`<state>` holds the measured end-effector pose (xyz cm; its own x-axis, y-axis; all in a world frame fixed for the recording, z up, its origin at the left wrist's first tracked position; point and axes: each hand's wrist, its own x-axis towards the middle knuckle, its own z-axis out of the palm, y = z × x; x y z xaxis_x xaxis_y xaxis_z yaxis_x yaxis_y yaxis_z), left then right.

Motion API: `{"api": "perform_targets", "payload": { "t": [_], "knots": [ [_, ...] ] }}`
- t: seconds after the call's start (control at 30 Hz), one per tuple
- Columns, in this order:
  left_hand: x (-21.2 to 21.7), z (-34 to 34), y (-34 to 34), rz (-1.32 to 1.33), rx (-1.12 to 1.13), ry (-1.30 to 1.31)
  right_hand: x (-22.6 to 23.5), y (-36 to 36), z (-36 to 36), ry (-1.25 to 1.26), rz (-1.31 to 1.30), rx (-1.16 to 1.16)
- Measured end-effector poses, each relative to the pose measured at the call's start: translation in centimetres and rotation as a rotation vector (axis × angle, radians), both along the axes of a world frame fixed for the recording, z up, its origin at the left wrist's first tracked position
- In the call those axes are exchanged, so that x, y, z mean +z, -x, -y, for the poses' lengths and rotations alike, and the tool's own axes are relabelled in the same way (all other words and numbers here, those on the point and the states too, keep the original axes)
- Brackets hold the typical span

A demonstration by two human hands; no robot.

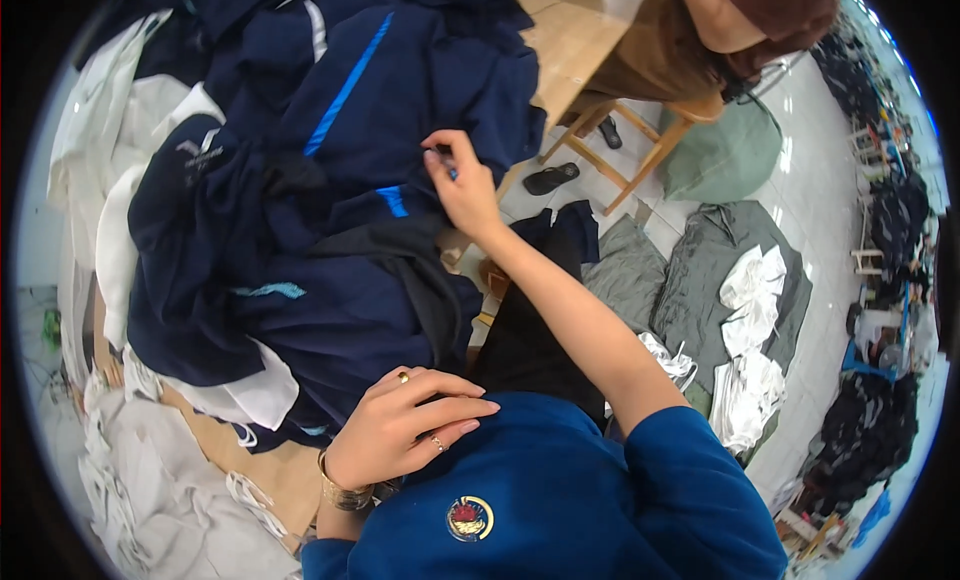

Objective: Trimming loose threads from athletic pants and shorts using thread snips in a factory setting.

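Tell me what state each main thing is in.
Left hand, loosely bent, grip looks empty
Right hand, partly curled, hold unclear
Navy garments, piled and rumpled
Wooden stool, upright
Nearest black sandal, unworn, on floor
Grey cloth, lying on floor
White cloth, crumpled on grey cloth

Navy garments (370, 90) heap over most of the wooden worktop (565, 35), whose bare wood shows toward its far right corner. Near the right edge, the right hand (462, 185) is over the heap, fingers curled; whether they pinch fabric is unclear. The left hand (405, 420), loosely bent, is by the near edge, before a blue shirt (570, 490). White cloths (115, 150) line the left edge. Beyond the right edge, a co-worker (645, 55) sits on a wooden stool (655, 158); white garments (750, 390) lie on grey cloth (695, 265).
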<state>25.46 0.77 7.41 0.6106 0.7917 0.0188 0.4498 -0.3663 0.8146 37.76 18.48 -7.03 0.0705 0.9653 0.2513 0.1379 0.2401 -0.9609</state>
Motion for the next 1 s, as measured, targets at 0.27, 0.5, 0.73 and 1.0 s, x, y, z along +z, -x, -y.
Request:
{"api": "perform_targets", "payload": {
  "t": [0.27, 0.5, 0.73, 1.0],
  "knots": [
    [-1.1, -0.3, 0.7, 0.080, -0.034, -0.046, 0.2, -0.1, 0.3, 0.029, 0.053, 0.001],
    [-1.0, -0.6, 1.1, 0.103, -0.051, -0.091, 0.4, 0.0, 0.3, 0.015, 0.032, -0.025],
    [-1.1, -0.1, 1.0, 0.097, -0.059, -0.005, -0.2, 0.1, 0.2, -0.036, 0.074, -0.035],
    [-0.6, -0.2, -0.2, 0.055, -0.125, -0.004, -1.1, 0.3, -0.1, -0.085, -0.002, -0.040]
  ]
}}
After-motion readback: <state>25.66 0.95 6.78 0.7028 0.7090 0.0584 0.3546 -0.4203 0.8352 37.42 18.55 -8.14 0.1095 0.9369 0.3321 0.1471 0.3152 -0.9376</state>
